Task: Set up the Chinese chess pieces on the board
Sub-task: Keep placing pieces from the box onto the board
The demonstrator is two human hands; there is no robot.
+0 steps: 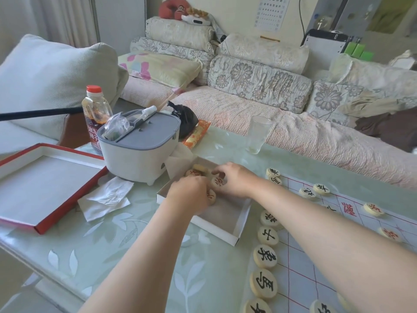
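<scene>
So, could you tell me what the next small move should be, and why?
Probably lift the red-lettered piece that the right hand pinches out of the white box and carry it to the board: black pieces already line its edge, while red ones remain in the box.

Left hand (190, 193), right hand (234, 180), gripping pieces (218, 182), box (225, 213)

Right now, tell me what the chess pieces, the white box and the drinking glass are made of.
Chess pieces: probably pale wood or plastic, smooth cream discs with painted characters; the look leaves it open. Box: white cardboard, matte, thin folded walls. Drinking glass: clear glass or plastic, see-through with shine.
</scene>
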